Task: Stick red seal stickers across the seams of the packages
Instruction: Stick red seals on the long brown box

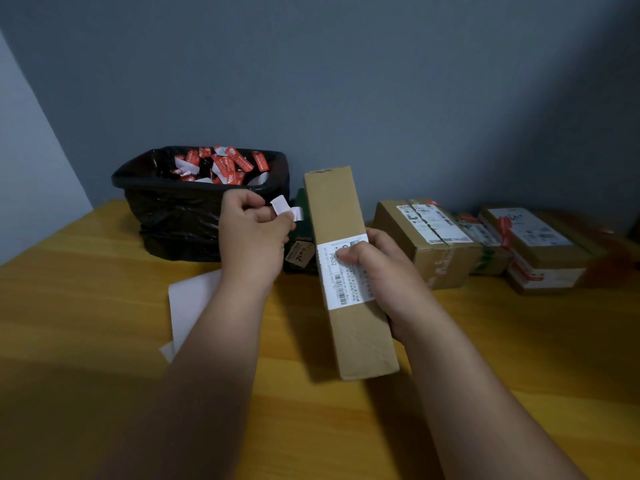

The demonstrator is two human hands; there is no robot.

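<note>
Long cardboard package (346, 265) — gripped by right hand (377, 268).

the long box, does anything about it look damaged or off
Slightly. The long box, held by the right hand, has a ragged, torn-looking far end flap. No red seal shows on it. The left hand pinches a white strip.
</note>
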